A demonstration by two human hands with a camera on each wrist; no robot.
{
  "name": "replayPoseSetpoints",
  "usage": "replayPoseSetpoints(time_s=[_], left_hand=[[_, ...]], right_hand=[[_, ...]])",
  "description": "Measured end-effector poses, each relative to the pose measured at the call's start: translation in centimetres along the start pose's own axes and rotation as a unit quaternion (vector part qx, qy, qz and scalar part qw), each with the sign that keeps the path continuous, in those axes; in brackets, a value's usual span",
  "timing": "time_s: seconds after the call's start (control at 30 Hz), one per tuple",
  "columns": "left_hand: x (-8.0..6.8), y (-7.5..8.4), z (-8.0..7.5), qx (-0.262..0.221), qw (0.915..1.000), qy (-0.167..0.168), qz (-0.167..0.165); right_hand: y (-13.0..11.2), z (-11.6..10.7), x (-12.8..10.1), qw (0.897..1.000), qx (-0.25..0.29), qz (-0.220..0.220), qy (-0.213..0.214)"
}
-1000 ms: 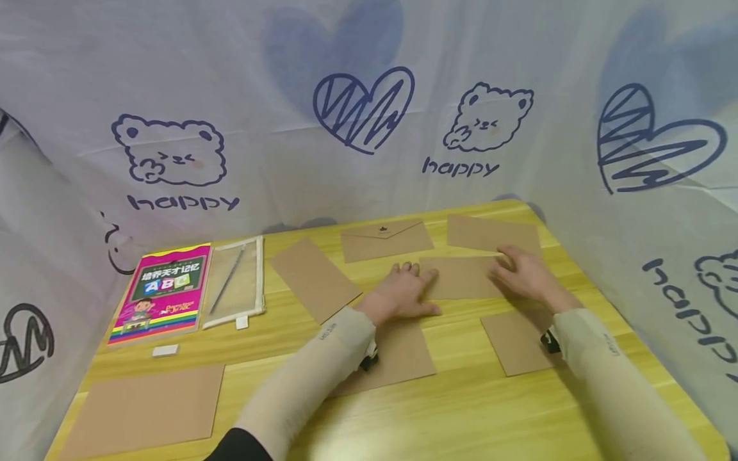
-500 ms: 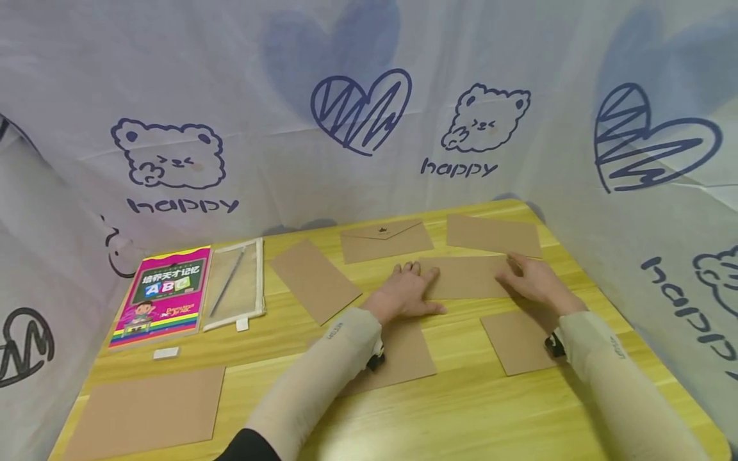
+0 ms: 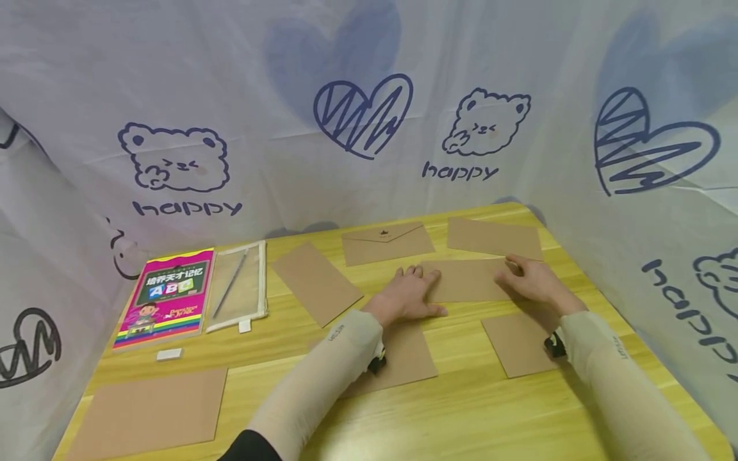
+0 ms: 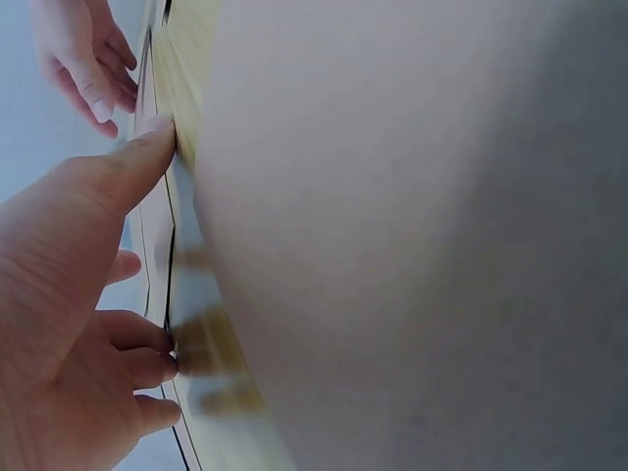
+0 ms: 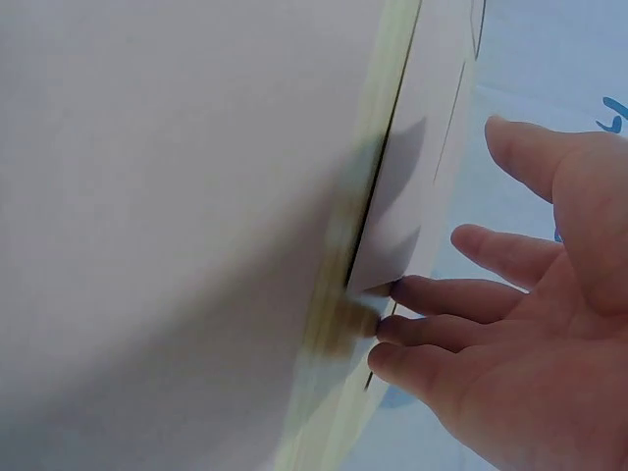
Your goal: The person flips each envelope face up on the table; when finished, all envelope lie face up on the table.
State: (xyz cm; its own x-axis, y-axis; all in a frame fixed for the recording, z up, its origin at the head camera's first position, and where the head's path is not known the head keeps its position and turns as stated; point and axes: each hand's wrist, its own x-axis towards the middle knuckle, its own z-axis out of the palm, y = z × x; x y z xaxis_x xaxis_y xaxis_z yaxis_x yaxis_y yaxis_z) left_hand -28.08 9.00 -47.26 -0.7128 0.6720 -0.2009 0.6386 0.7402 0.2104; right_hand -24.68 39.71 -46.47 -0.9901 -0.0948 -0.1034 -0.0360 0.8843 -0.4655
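A brown envelope (image 3: pixel 467 280) lies flat in the middle of the wooden table (image 3: pixel 461 410). My left hand (image 3: pixel 410 293) rests flat on its left end, fingers straight and thumb spread. My right hand (image 3: pixel 527 278) touches its right end with straight fingers. In the left wrist view my left hand (image 4: pixel 88 294) lies against paper edges, with the right hand's fingers (image 4: pixel 83 59) beyond it. In the right wrist view my right hand's fingertips (image 5: pixel 412 294) meet a corner of paper (image 5: pixel 412 196). Neither hand grips anything.
Other brown envelopes lie around: one with a flap (image 3: pixel 386 243), one at the back right (image 3: pixel 494 237), one tilted (image 3: pixel 316 282), one under my left forearm (image 3: pixel 403 362), one near my right wrist (image 3: pixel 516 342). A large brown sheet (image 3: pixel 150 413), pink book (image 3: pixel 167 298), clear pouch (image 3: pixel 237 285) and eraser (image 3: pixel 169 354) sit left. Printed cloth walls surround the table.
My right hand has slid slightly right and toward me along the middle envelope. The left hand stays in place.
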Motion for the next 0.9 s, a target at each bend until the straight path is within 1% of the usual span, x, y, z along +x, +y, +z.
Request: replayPoseSetpoints(time_s=[0.17,0.27,0.37,0.43,0.53,0.6,0.67,0.73,0.8,0.87,0.9], left_hand=[[0.1,0.0,0.1,-0.009,0.9999,0.004,0.001],[0.2,0.0,0.2,-0.02,0.9997,0.012,0.005],[0.2,0.1,0.3,-0.047,0.9985,0.027,0.012],[0.2,0.1,0.4,-0.079,0.9958,0.041,0.018],[0.3,0.0,0.5,-0.136,0.9882,0.065,0.029],[0.3,-0.1,0.6,-0.173,0.9808,0.082,0.036],[0.3,-0.2,0.7,-0.199,0.9746,0.097,0.037],[0.2,-0.3,0.9,-0.216,0.9697,0.11,0.032],[0.2,-0.4,1.1,-0.233,0.965,0.12,0.021],[0.2,-0.5,1.2,-0.254,0.9586,0.128,0.007],[0.2,-0.5,1.3,-0.268,0.9541,0.133,0.002]], right_hand=[[-0.1,-0.1,0.1,1.0,0.013,0.002,0.005],[-0.3,-0.3,0.1,1.0,0.023,0.0,0.008],[-0.5,-0.4,0.1,0.999,0.035,-0.001,0.013],[-0.6,-0.6,0.1,0.999,0.042,0.002,0.015],[-0.6,-0.6,0.2,0.999,0.042,0.003,0.025],[-0.6,-0.6,0.3,0.999,0.04,0.001,0.037],[-0.5,-0.6,0.3,0.998,0.037,-0.001,0.048],[-0.3,-0.7,0.2,0.998,0.036,-0.002,0.058],[-0.3,-0.7,0.1,0.997,0.037,-0.001,0.066],[-0.3,-0.8,0.0,0.997,0.035,-0.001,0.072],[-0.3,-0.8,0.0,0.997,0.034,-0.001,0.075]])
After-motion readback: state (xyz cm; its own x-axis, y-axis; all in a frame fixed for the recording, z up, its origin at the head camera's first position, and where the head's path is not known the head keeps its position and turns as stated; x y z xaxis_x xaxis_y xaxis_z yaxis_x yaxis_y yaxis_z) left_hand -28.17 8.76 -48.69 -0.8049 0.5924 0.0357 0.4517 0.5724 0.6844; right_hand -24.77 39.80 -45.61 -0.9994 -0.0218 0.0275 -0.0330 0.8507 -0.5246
